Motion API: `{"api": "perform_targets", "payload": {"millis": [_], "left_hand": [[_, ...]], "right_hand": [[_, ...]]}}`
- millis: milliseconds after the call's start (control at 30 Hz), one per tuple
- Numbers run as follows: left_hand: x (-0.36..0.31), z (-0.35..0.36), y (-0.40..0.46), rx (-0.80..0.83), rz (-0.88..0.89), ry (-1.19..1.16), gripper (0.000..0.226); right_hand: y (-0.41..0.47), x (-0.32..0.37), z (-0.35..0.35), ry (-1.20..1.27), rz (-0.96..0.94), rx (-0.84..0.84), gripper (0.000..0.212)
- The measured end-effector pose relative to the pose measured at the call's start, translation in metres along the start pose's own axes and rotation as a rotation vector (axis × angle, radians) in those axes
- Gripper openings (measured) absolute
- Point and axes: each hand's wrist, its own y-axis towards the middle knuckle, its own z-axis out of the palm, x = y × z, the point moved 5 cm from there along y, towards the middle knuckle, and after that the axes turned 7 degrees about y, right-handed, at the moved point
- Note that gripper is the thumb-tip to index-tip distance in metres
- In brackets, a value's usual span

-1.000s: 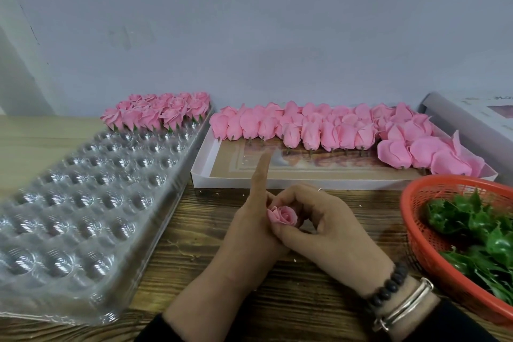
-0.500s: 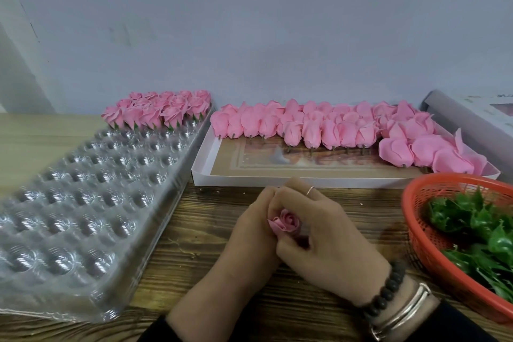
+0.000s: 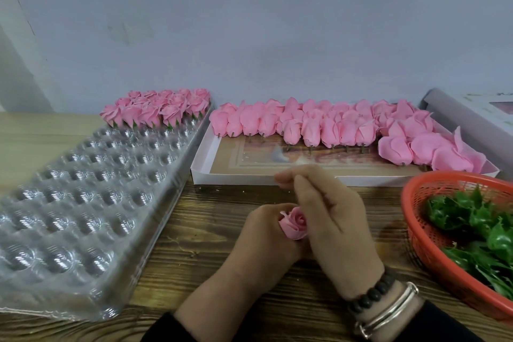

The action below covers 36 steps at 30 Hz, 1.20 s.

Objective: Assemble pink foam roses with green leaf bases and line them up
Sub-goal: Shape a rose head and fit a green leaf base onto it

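L hand (image 3: 261,233): fingers curled round small pink foam rose (image 3: 294,223), held over wooden tabletop (image 3: 211,247), centre near
R hand (image 3: 330,216): just right of rose, fingers straight & together, tips bent left, holding nothing
Far left: finished pink roses w/ green bases (image 3: 155,108) in clear plastic blister tray (image 3: 83,189)
Far centre: pink buds (image 3: 319,128) in white cardboard box (image 3: 205,172)
Right: green plastic leaves (image 3: 472,216) in red mesh basket (image 3: 424,241)
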Motion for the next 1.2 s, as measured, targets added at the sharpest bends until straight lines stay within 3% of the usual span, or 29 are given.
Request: {"api": "perform_targets", "payload": {"millis": [100,167,233,300,367,467,633,700,800,900,967,1100,1200], "left_hand": [[-0.007,0.004,-0.004,-0.005,0.173,0.086,0.027],[-0.008,-0.005,-0.005,-0.094,0.177,0.032,0.039],[-0.012,0.0,-0.008,-0.032,0.221,0.062,0.028],[-0.005,0.004,-0.002,0.016,0.116,-0.077,0.033],[-0.006,0.002,0.0,0.008,0.095,-0.064,0.033],[-0.004,-0.002,0.0,-0.044,0.059,-0.089,0.035],[-0.005,-0.007,-0.001,-0.102,0.109,-0.131,0.006],[-0.005,-0.009,-0.001,-0.113,0.102,-0.147,0.004],[0.001,-0.011,0.0,-0.104,0.035,-0.132,0.005],[0.006,-0.01,0.0,-0.122,-0.001,-0.057,0.01],[0.004,-0.006,0.001,-0.12,0.02,0.009,0.016],[0.001,0.002,0.0,-0.101,0.008,-0.149,0.016],[0.002,0.002,-0.001,-0.095,0.03,-0.112,0.029]], "right_hand": [[-0.004,0.0,0.013,-0.16,-0.021,0.107,0.035],[-0.006,-0.003,0.017,-0.248,-0.005,0.17,0.038],[-0.005,-0.007,0.016,-0.282,0.054,0.204,0.04],[-0.005,-0.01,0.013,-0.273,0.11,0.213,0.033],[-0.004,-0.015,0.013,-0.24,0.172,0.24,0.025],[-0.005,-0.021,0.012,-0.18,0.251,0.295,0.033],[-0.005,-0.027,0.011,-0.123,0.291,0.393,0.055],[-0.005,-0.027,0.009,-0.126,0.295,0.417,0.064],[-0.003,-0.02,0.005,-0.09,0.239,0.35,0.063],[-0.002,-0.008,0.003,-0.016,0.094,0.181,0.039],[-0.003,-0.006,0.006,-0.03,0.047,0.111,0.035],[-0.007,-0.006,0.014,-0.203,0.006,0.124,0.04],[-0.007,-0.007,0.016,-0.308,0.036,0.18,0.041]]}}
